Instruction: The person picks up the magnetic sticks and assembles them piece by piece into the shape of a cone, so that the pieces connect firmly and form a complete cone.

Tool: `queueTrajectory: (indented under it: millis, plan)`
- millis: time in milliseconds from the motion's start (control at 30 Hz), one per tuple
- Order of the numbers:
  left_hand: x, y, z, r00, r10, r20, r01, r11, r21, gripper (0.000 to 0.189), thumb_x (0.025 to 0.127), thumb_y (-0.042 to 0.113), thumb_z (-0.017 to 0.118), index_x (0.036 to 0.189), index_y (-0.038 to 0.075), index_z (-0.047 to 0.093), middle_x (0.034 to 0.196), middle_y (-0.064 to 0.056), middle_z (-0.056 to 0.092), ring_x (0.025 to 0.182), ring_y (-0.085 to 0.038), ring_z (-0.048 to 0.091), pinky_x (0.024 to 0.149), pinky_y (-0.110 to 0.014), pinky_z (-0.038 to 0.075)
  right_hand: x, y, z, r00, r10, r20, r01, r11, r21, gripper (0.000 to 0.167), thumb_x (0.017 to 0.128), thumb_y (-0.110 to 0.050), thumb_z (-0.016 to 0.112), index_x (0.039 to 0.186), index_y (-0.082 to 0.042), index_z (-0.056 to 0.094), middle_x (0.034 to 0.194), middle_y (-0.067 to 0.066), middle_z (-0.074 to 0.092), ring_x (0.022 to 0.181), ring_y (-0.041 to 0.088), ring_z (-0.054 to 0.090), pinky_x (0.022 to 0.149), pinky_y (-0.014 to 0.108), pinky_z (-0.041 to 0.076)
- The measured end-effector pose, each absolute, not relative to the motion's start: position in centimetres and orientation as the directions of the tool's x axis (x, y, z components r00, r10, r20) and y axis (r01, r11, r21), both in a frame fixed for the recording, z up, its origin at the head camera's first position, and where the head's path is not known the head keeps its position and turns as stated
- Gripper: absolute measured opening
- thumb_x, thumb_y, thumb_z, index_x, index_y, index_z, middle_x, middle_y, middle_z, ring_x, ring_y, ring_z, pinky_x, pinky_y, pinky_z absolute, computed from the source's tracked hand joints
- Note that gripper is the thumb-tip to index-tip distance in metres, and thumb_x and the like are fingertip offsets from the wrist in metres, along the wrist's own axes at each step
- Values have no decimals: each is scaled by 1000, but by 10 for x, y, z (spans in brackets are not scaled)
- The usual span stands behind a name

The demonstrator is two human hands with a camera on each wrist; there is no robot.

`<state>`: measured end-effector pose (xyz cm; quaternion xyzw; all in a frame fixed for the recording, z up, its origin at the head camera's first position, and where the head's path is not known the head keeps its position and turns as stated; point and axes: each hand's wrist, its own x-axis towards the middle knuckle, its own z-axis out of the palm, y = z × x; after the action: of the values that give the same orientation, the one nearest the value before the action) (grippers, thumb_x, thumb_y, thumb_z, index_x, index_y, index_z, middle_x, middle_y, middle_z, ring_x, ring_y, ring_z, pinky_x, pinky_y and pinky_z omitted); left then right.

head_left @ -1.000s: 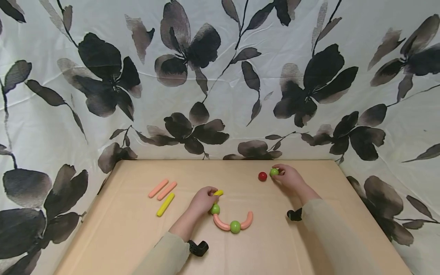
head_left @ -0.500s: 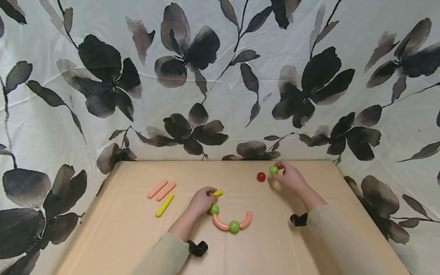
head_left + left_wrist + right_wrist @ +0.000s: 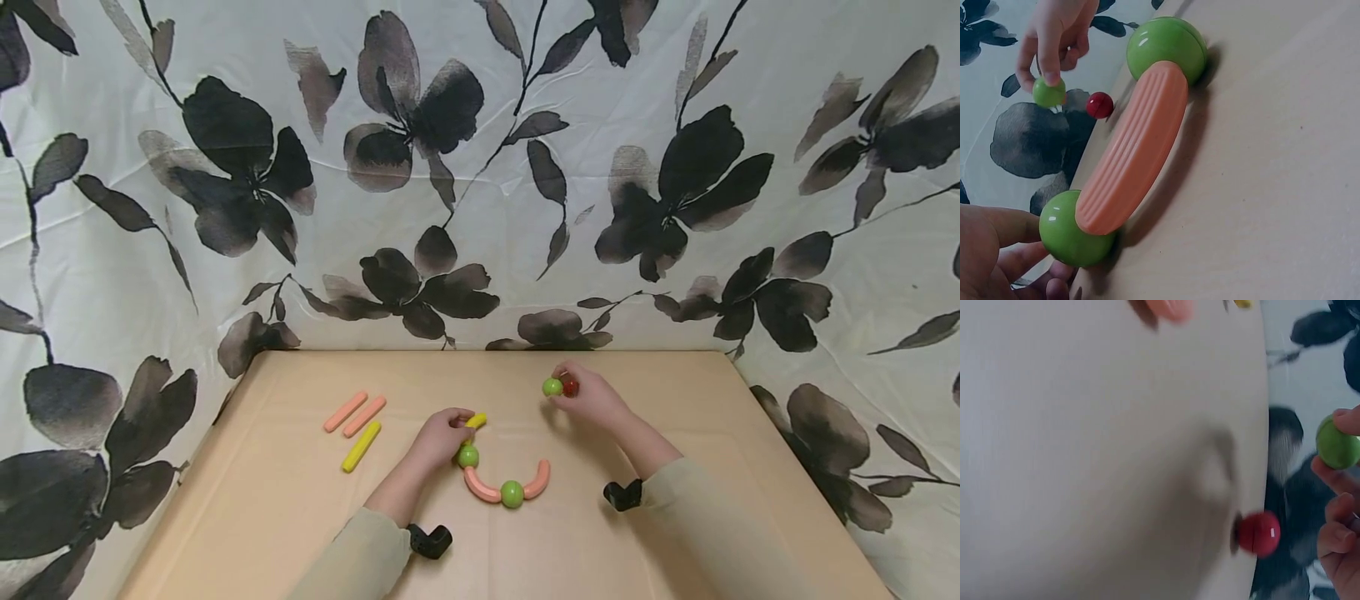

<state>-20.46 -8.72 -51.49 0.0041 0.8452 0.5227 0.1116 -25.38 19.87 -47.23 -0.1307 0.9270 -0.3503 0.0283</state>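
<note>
In the head view my left hand (image 3: 438, 440) grips a yellow stick (image 3: 477, 420), whose ends show past the fingers. Just below it sits a green ball (image 3: 468, 456), joined to a curved salmon-pink stick (image 3: 482, 487). That stick runs to a second green ball (image 3: 512, 494), with another curved pink stick (image 3: 537, 482) on its far side. My right hand (image 3: 597, 404) pinches a loose green ball (image 3: 1337, 445) between thumb and fingertips, raised off the table. Beneath and behind that hand a red ball (image 3: 1259, 534) rests on the table.
Left of my left hand lie two straight pink sticks (image 3: 364, 416) and a straight yellow stick (image 3: 361, 447), side by side. The wooden tabletop (image 3: 300, 533) ends at a white cloth (image 3: 525, 217) with dark flowers. A black camera (image 3: 431, 542) sits at the left wrist.
My right hand has lifted the green ball and carried it leftward, past the red ball, which stays put. My left hand keeps its hold on the yellow stick.
</note>
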Motion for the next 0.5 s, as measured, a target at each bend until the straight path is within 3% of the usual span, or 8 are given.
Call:
queueTrajectory:
  millis: [167,300,500]
  plan:
    - [-204,-89,-516,-972,130,-194,-115,456,883,33,93,9,66,126,5,66,103,-7,61,95,-21,55,77,-32,48,-249,172,-483,-949,-314,-38,-210,718,-664,32,84,-15,79,108,-17,59,112,8,68,81,22,56,72,36,46]
    - [-204,-90,-515,-972,137,-190,-107,461,881,34,93,10,66,127,5,66,106,-7,63,98,-21,56,82,-35,48,-246,155,-493,-931,-347,-117,-179,710,-681,36,84,-19,80,114,-19,60,116,6,67,76,18,55,67,32,45]
    - [-202,-91,-514,-970,143,-196,-108,467,878,35,93,10,66,128,6,66,109,-8,65,102,-23,57,88,-40,48,-242,139,-503,-897,-422,-134,-242,721,-649,36,84,-21,80,117,-17,65,115,3,67,93,17,59,83,38,49]
